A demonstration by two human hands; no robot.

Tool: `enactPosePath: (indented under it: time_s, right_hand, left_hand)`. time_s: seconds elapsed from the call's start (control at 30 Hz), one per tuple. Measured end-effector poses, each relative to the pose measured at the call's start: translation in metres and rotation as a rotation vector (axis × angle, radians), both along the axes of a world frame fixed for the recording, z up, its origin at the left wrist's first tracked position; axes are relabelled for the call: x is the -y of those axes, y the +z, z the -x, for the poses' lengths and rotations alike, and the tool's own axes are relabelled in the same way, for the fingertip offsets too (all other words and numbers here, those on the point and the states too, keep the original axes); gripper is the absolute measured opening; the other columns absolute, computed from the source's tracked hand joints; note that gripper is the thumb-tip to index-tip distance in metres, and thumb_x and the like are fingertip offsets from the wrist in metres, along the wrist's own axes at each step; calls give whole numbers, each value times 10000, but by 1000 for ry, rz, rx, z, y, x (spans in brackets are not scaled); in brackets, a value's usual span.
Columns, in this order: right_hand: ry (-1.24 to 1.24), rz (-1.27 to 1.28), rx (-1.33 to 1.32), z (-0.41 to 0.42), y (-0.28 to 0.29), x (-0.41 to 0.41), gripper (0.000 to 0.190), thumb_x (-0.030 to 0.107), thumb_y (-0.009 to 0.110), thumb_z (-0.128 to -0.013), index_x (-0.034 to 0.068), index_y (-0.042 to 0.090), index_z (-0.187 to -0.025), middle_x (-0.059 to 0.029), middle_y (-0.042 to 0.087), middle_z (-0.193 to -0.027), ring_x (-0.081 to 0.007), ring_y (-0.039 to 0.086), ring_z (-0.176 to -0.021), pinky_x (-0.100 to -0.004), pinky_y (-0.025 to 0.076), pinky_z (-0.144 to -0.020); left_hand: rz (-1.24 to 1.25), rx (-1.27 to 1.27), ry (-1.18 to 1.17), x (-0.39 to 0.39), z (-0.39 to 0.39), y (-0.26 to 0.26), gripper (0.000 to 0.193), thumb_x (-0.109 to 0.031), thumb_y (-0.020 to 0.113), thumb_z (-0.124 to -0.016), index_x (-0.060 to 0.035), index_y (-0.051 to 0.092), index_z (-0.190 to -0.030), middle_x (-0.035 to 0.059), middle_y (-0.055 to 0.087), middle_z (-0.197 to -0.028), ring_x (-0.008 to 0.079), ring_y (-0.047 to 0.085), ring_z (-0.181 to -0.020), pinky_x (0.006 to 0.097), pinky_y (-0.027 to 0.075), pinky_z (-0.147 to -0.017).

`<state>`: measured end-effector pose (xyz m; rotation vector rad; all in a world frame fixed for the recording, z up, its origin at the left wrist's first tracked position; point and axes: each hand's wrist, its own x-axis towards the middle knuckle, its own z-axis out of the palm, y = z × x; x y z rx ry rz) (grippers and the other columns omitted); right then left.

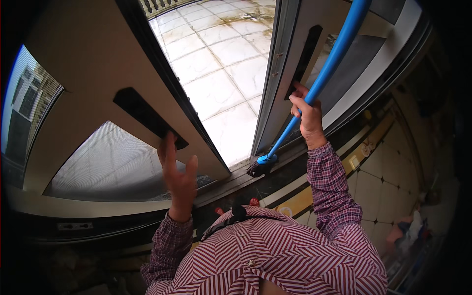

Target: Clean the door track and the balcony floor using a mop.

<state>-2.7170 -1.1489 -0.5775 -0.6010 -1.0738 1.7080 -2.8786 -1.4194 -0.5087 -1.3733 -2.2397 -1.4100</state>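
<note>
My left hand (180, 177) is raised at the left sliding door panel (96, 62). Its fingertips reach the lower end of a dark recessed pull (142, 110), with the thumb held apart and nothing in the palm. My right hand (311, 120) has a blue mop pole (337, 55) in its grip, and a finger extends to the bottom of the dark pull (311, 46) on the right door panel (285, 79). The pole slants down to a dark mop head (256, 169), which rests by the door sill (236, 180). A gap stands between the two panels.
Pale outdoor tiles (217, 62), stained in places, show through the gap, with a balustrade (156, 5) beyond. Mesh screens (110, 162) fill parts of the doors. Indoor floor tiles (372, 195) lie to the right, near a blurred pile of items (405, 232).
</note>
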Motion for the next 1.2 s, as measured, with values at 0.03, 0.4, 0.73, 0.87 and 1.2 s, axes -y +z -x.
enactPosePath:
  time_s: [0.03,0.4,0.73,0.87,1.2]
  right_hand:
    - [2,-6,-3,0,2,0,462,54,633,-776,-77,536,-1208,25,532,-722,-33,406,-512,-186,323,-472]
    - [78,-11,-18,10,12,12,405,54,639,-797,-37,573,-1187,34,547,-694,-29,411,-502,-186,324,-470]
    - [93,-51,32,13,13,17,396,70,643,-817,14,584,-1204,41,581,-772,-26,425,-529,-188,336,-486]
    - [96,-58,2,14,17,22,445,73,630,-827,21,544,-1260,43,587,-831,-24,425,-548,-187,336,-494]
    - [74,-72,21,14,4,13,491,23,590,-831,6,490,-1311,22,579,-833,-36,415,-574,-200,326,-510]
  left_hand:
    - [-3,-8,-6,-6,1,1,629,-44,592,-776,35,385,-1364,186,440,-1275,295,422,-1214,382,318,-1040]
    - [31,25,-197,-50,-4,-1,634,4,563,-795,18,359,-1394,145,368,-1378,248,398,-1275,365,319,-1075]
    - [-24,71,-243,-79,-23,-3,663,-38,593,-758,0,385,-1386,167,396,-1352,270,403,-1259,368,307,-1053]
    - [-17,34,-258,-87,-21,0,660,-42,594,-757,-3,387,-1383,171,386,-1357,282,403,-1256,367,308,-1047]
    - [37,46,-340,-111,-20,-3,660,-38,591,-751,1,388,-1378,176,380,-1348,294,388,-1265,384,320,-1037]
